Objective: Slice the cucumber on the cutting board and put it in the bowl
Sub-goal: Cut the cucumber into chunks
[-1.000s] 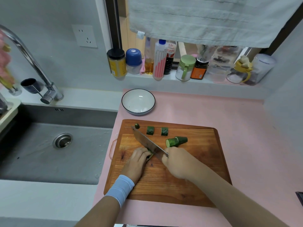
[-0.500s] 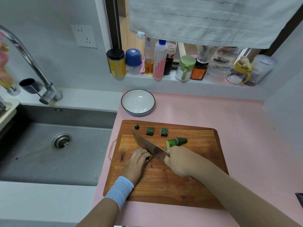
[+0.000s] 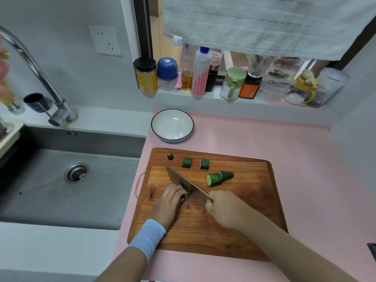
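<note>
right hand (image 3: 225, 210) is gripping the cleaver (image 3: 184, 183) by its handle, left hand (image 3: 167, 202) is curling over a cucumber piece (image 3: 185, 196), pinning it down against the blade. wooden cutting board (image 3: 244, 220) is lying on the pink counter (image 3: 284, 149), white bowl (image 3: 172, 111) sitting just beyond its far left corner. mid-board, a big chunk (image 3: 213, 179) is touching a tapered chunk (image 3: 226, 175). along the far edge, two slices (image 3: 186, 162) and the end nub (image 3: 170, 156) are lying apart.

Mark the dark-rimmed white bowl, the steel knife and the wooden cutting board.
Dark-rimmed white bowl (image 3: 172, 127): head view, bare inner floor.
Steel knife (image 3: 183, 182): head view, flat of the blade.
Wooden cutting board (image 3: 250, 184): head view, bare wood at right.
</note>
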`<action>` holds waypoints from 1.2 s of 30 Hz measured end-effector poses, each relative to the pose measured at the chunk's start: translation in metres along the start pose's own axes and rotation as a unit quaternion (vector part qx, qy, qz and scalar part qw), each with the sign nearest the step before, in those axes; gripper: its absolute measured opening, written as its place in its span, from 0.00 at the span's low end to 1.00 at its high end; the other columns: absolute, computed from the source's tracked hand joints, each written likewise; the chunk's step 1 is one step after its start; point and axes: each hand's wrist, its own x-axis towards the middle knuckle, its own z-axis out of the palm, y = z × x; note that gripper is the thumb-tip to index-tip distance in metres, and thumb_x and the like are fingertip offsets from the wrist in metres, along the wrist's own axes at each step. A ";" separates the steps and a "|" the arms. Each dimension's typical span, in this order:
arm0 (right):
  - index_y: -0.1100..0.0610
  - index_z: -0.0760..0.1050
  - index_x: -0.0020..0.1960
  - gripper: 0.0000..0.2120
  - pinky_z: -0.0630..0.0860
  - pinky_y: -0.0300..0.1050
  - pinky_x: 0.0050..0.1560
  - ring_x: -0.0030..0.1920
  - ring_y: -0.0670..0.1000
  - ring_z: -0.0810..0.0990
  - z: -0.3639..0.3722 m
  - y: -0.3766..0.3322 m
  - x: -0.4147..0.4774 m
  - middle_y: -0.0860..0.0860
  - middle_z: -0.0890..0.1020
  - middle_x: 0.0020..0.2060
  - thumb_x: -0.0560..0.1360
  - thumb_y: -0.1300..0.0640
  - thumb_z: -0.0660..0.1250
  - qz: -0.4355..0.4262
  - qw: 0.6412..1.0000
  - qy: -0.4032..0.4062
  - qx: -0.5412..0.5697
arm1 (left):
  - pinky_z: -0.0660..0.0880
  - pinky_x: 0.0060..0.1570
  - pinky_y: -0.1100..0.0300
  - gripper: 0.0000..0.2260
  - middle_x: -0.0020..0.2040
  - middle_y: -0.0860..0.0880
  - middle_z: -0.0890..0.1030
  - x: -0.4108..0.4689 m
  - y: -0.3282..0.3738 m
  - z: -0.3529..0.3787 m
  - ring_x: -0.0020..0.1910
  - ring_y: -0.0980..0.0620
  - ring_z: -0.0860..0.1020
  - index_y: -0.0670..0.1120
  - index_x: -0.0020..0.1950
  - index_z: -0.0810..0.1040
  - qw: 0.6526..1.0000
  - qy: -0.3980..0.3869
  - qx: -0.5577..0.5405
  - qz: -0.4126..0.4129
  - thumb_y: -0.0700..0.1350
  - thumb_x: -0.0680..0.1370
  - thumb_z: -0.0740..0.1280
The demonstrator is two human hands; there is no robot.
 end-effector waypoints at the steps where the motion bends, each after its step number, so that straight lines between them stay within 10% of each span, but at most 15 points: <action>1: 0.53 0.74 0.49 0.10 0.70 0.43 0.34 0.37 0.50 0.76 0.004 0.002 0.002 0.50 0.79 0.39 0.84 0.53 0.56 -0.004 1.000 0.007 0.018 | 0.63 0.66 0.67 0.09 0.59 0.50 0.73 0.000 0.000 0.002 0.61 0.51 0.71 0.45 0.59 0.75 1.000 0.004 0.004 -0.012 0.44 0.81 0.59; 23: 0.51 0.75 0.48 0.12 0.78 0.54 0.44 0.40 0.54 0.81 0.040 0.009 0.025 0.51 0.83 0.41 0.84 0.49 0.57 -0.073 0.985 0.092 0.122 | 0.71 0.61 0.59 0.11 0.57 0.48 0.74 0.001 0.003 -0.003 0.59 0.50 0.72 0.45 0.58 0.76 1.000 0.000 0.015 0.015 0.45 0.77 0.68; 31: 0.48 0.69 0.37 0.17 0.66 0.44 0.33 0.30 0.47 0.72 0.014 0.017 0.017 0.47 0.76 0.31 0.84 0.51 0.57 -0.067 0.976 0.118 0.169 | 0.74 0.54 0.64 0.10 0.56 0.56 0.70 0.023 0.007 -0.015 0.53 0.59 0.73 0.48 0.55 0.77 0.996 -0.023 -0.067 -0.061 0.40 0.74 0.69; 36: 0.52 0.74 0.40 0.15 0.70 0.46 0.37 0.36 0.50 0.78 0.004 0.012 0.022 0.50 0.80 0.36 0.84 0.51 0.57 -0.059 0.972 0.142 0.179 | 0.73 0.48 0.67 0.14 0.55 0.59 0.70 0.035 0.005 -0.018 0.50 0.60 0.73 0.51 0.53 0.75 0.993 -0.073 -0.064 -0.068 0.51 0.72 0.74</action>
